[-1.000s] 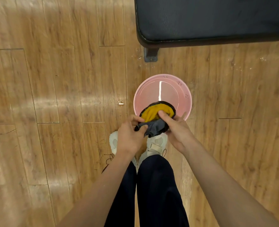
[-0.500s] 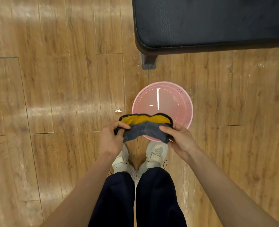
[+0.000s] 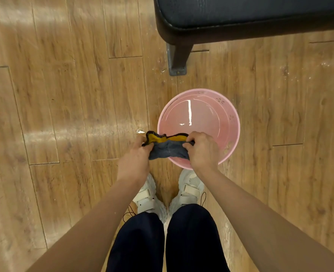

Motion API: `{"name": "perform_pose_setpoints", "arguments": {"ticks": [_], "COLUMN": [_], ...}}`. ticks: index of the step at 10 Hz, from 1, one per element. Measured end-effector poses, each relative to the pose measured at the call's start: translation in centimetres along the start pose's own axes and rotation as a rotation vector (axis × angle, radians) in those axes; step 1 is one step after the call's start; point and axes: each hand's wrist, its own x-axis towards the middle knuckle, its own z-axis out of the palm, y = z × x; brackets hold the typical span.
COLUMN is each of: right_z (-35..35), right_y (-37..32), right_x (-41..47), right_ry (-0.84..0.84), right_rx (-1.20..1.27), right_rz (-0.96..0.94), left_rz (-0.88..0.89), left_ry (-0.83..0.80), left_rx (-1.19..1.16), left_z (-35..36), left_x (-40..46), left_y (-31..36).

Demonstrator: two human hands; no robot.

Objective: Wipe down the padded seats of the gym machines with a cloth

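Wooden plank floor (image 3: pixel 64 114), pink basin (image 3: pixel 234 134), bench foot (image 3: pixel 177 63), white shoes (image 3: pixel 148 197)

I see the black padded vinyl seat (image 3: pixel 250 10) cut off at top and right edges; my curled fingers hide both ends of the grey-and-yellow cloth (image 3: pixel 167 148).

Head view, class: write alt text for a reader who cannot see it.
Both hands, left hand and right hand, grip a grey-and-yellow cloth above a round pink plastic basin on the wooden floor, near a black padded seat.
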Motion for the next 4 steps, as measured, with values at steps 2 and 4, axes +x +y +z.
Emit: {"name": "perform_pose_setpoints", "arguments": {"ticks": [2,4], "right_z": [1.3,-0.2], "right_y": [-1.1,-0.5], "right_x": [-1.4,-4.3], "right_ry": [-0.237,-0.184], "right_rx": [0.187,0.297], "right_rz": [-0.127,0.009], "left_rz": [-0.090,-0.252], "left_ry": [-0.253,-0.259], "left_rx": [-0.092,-0.361], "left_z": [0.9,-0.7], "left_x": [0.7,-0.5], "left_y": [0.2,0.1]}}
